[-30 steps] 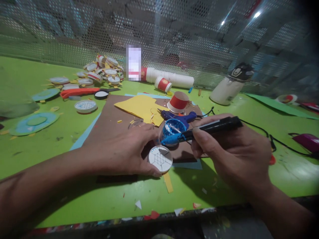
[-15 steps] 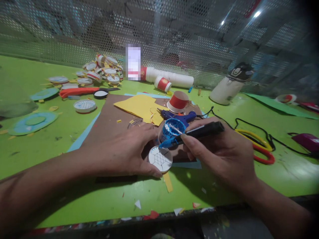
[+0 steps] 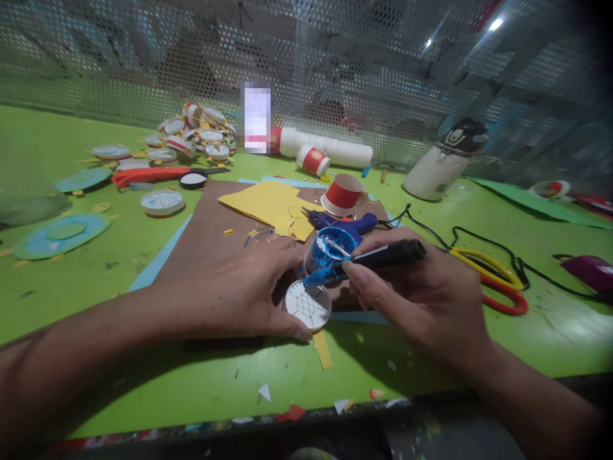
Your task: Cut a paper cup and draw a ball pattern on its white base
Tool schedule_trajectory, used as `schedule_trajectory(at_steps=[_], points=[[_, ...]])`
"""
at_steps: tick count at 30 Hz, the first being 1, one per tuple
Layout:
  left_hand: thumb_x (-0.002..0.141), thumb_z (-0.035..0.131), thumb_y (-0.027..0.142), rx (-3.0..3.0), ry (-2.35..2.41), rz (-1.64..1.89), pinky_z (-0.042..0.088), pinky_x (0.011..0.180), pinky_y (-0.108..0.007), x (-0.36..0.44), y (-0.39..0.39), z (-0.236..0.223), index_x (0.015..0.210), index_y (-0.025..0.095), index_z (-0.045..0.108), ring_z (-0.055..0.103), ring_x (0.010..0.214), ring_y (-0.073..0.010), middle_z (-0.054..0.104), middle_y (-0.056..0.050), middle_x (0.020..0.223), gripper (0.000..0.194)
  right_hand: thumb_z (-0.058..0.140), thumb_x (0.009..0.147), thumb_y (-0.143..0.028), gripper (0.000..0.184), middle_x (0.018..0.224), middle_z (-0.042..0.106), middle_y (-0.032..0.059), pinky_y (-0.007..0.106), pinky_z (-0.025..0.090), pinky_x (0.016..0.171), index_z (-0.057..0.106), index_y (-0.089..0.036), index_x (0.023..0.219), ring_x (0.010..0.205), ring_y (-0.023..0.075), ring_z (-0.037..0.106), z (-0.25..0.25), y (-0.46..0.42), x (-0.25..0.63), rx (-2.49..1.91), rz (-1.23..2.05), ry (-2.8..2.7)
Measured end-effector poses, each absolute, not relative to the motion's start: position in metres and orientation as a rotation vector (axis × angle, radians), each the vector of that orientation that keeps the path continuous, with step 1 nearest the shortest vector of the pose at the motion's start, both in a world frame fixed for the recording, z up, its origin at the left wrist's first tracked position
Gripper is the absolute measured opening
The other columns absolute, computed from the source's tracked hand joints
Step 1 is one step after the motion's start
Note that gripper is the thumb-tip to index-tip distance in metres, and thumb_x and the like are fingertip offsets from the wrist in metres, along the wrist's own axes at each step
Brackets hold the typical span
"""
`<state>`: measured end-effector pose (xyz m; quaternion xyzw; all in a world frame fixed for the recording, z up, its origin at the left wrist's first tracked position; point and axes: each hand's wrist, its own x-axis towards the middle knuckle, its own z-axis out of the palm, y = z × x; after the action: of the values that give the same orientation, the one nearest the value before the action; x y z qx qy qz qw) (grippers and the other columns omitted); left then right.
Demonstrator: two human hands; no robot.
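Between thumb and fingers, my left hand (image 3: 261,287) grips a small white paper disc (image 3: 306,310) at its left edge. Black lines form a lattice on its face, with small blue marks near the upper left rim, and a yellow paper strip (image 3: 323,349) sticks out below. My right hand (image 3: 421,294) is closed around a black marker (image 3: 387,257), held slanted. Its blue-coated tip is over the disc's upper edge; whether it touches I cannot tell. Just behind the disc stands a clear jar of blue paint (image 3: 330,249), with a thin pale stick in it.
Behind the jar lie a blue glue gun (image 3: 345,220), a red-and-white paper cup (image 3: 341,195) and yellow paper (image 3: 268,201) on brown sheets (image 3: 191,255). Scissors (image 3: 502,294) and a cord lie right. Finished-looking discs (image 3: 211,137) are heaped at back left, near a red cutter (image 3: 153,174).
The marker and my right hand have shifted very slightly left, with the tip still at the disc's upper edge. My left hand and the disc stay in place.
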<state>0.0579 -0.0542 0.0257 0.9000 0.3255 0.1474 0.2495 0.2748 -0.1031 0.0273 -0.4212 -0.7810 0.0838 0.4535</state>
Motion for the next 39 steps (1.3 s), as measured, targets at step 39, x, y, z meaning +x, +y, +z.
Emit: schedule_trajectory(at_steps=[39], points=[[0.076, 0.071, 0.054, 2.526, 0.955, 0.339, 0.043, 0.079, -0.040, 0.055, -0.056, 0.027, 0.106, 0.026, 0.063, 0.054, 0.095, -0.0277, 0.059, -0.005, 0.106, 0.042, 0.069, 0.088, -0.025, 0.009, 0.060, 0.066, -0.0033, 0.029, 0.050, 0.057, 0.067, -0.021, 0.079, 0.053, 0.0125, 0.058, 0.033, -0.105, 0.268, -1.118, 0.084, -1.840]])
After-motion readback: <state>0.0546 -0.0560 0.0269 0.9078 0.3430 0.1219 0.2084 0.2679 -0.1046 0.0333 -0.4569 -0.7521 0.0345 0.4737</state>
